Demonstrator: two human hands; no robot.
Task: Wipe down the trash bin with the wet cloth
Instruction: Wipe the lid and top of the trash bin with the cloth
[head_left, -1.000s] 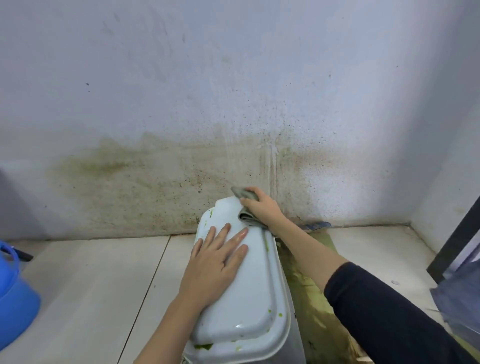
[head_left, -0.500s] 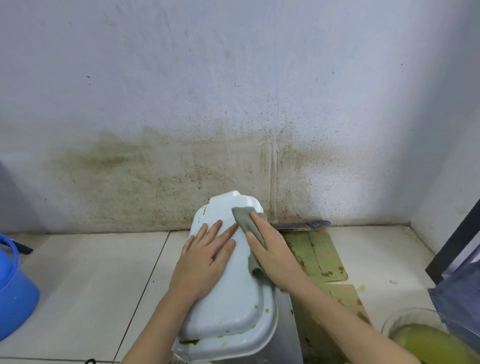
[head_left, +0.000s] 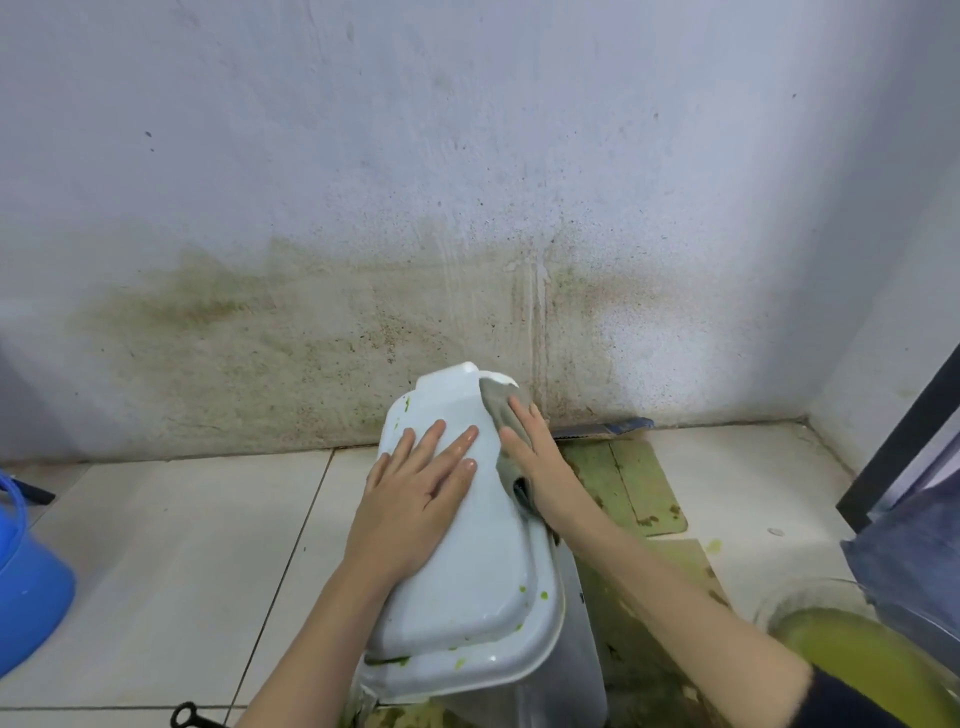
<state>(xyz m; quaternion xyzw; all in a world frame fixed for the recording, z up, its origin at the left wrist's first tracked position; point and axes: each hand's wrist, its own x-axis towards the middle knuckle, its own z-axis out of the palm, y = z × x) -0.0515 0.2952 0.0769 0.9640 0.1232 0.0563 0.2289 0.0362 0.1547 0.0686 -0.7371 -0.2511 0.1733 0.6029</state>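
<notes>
Two hands on trash bin (head_left: 467, 597) | left hand (head_left: 415, 499) flat | right hand (head_left: 540, 467) flat, pressing cloth (head_left: 501, 410) | blue bucket (head_left: 26, 587) left

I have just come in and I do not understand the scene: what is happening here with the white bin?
A person is wiping the lid of a white trash bin that stands on the tiled floor near a stained wall. The left hand lies flat on the lid and steadies it. The right hand presses a grey wet cloth against the lid's far right side. Green specks remain on the near edge of the lid, so that part is not yet clean.
</notes>
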